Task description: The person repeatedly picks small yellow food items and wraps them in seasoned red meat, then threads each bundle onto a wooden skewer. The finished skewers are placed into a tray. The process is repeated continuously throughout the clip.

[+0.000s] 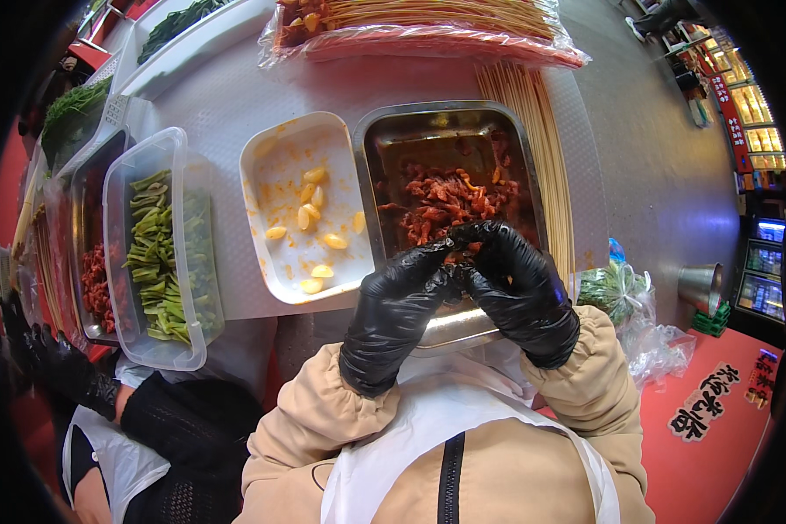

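Note:
Both my hands wear black gloves and meet over the near edge of a metal tray [365, 164]. My left hand [399, 288] and my right hand [514, 288] pinch a small reddish bit of meat [457, 258], mostly hidden by the fingers. Strips of red marinated meat [442, 200] lie heaped in oily liquid in the tray. Touching its left side is a white tray [265, 216] with orange smears and several peeled garlic cloves [335, 241]. A bundle of bare wooden skewers [553, 164] runs along the metal tray's right side.
Loaded skewers [432, 13] rest in a plastic-lined red tray [426, 46] at the back. Left stand a clear tub [196, 275] of cut green vegetables [154, 262] and another meat tray [98, 288]. A co-worker's gloved hand [59, 360] is beside them. Bagged greens [612, 295] sit right.

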Motion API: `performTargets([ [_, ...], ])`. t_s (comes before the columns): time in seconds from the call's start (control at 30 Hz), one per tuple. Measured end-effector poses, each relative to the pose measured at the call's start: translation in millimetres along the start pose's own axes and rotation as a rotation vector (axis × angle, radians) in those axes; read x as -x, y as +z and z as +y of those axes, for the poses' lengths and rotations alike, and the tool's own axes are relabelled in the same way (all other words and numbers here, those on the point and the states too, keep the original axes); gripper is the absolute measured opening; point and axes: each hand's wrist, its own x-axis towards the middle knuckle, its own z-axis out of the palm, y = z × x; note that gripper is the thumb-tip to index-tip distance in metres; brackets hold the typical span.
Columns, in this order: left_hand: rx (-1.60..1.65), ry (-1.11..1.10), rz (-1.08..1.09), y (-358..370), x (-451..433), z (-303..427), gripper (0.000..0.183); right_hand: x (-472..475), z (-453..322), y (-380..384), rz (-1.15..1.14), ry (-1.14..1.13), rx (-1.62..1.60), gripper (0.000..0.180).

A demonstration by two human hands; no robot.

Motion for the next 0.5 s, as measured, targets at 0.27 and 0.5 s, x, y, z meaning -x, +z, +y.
performTargets([
  [0.27,0.155,0.054,0.024,0.8,-3.5,-5.4,0.024,2.3,-1.2,-5.0,0.040,-0.105,0.201,0.031],
  [0.5,0.210,0.005,-0.024,-1.8,-1.7,-5.5,0.024,1.5,0.9,-7.3,0.206,-0.358,0.633,0.033],
])
